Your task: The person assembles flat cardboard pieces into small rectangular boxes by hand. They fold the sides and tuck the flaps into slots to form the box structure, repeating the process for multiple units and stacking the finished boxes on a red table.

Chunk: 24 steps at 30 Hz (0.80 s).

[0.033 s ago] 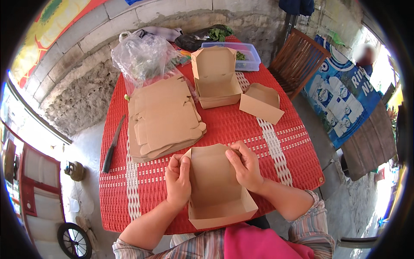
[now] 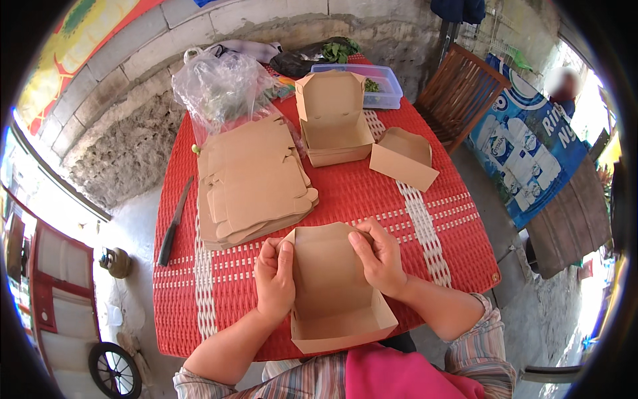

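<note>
Left hand (image 2: 275,279) and right hand (image 2: 380,258) — curled nearly closed — pinch the far corners of a cardboard box (image 2: 325,272).

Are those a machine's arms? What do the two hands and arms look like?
No, they're a person's. The left hand and right hand have no gloves, and no watch or bracelet shows. The forearms are bare below loose, crumpled sleeves with narrow stripes in greys, blues and rusty reds. No cables or markings are visible.
</note>
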Each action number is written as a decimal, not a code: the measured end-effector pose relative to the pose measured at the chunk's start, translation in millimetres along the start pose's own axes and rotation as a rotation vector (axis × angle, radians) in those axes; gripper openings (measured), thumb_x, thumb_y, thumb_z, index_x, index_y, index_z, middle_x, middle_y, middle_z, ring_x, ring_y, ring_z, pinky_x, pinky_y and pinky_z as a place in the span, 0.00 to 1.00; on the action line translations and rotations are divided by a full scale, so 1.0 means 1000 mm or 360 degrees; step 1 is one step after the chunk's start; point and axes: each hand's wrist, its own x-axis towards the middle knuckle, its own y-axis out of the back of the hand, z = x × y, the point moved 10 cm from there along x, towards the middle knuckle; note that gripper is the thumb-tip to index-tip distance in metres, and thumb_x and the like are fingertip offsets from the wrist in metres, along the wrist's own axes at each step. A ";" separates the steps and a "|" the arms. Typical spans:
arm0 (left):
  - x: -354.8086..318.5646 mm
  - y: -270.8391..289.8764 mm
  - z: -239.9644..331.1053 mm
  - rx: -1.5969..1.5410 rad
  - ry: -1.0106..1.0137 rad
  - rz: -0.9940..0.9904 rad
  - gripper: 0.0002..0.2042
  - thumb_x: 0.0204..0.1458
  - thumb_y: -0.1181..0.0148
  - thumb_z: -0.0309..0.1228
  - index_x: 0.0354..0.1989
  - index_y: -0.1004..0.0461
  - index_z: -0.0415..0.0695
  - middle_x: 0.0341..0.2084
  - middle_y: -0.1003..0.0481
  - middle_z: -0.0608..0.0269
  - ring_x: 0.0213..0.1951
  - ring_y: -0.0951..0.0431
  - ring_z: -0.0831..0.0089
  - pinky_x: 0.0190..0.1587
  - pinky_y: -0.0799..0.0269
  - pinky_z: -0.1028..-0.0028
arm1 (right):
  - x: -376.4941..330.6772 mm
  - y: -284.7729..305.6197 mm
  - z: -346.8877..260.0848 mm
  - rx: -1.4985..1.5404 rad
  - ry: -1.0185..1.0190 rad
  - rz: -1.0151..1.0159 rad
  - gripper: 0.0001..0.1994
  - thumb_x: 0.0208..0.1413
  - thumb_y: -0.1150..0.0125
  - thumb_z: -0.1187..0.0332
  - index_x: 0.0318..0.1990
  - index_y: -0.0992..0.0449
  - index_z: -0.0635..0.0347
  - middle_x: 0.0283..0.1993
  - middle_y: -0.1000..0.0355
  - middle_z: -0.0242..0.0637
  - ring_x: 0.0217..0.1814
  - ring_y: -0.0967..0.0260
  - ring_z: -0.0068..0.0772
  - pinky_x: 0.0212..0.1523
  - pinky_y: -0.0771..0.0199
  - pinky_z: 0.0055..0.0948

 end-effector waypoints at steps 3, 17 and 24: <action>-0.002 0.003 0.003 0.0023 -0.0022 0.0071 0.10 0.66 0.50 0.30 0.31 0.31 0.41 0.25 0.32 0.76 0.30 0.39 0.88 0.35 0.39 0.84 | -0.003 0.000 -0.009 -0.0002 0.0065 0.0041 0.09 0.67 0.50 0.70 0.32 0.32 0.62 0.20 0.43 0.24 0.23 0.49 0.14 0.22 0.47 0.23; -0.009 0.004 0.029 0.0168 -0.0185 -0.0019 0.13 0.61 0.48 0.24 0.21 0.36 0.44 0.17 0.40 0.79 0.23 0.46 0.89 0.24 0.49 0.82 | -0.002 -0.003 0.008 0.0297 -0.0100 -0.0035 0.09 0.65 0.48 0.71 0.32 0.30 0.63 0.22 0.44 0.19 0.22 0.53 0.09 0.20 0.52 0.18; 0.006 0.002 0.020 0.0392 -0.0142 -0.0076 0.16 0.62 0.46 0.29 0.21 0.36 0.40 0.15 0.39 0.75 0.21 0.46 0.86 0.23 0.47 0.79 | 0.002 -0.009 0.002 0.0111 -0.0058 -0.0114 0.06 0.64 0.46 0.72 0.35 0.28 0.63 0.22 0.43 0.21 0.23 0.50 0.10 0.21 0.48 0.19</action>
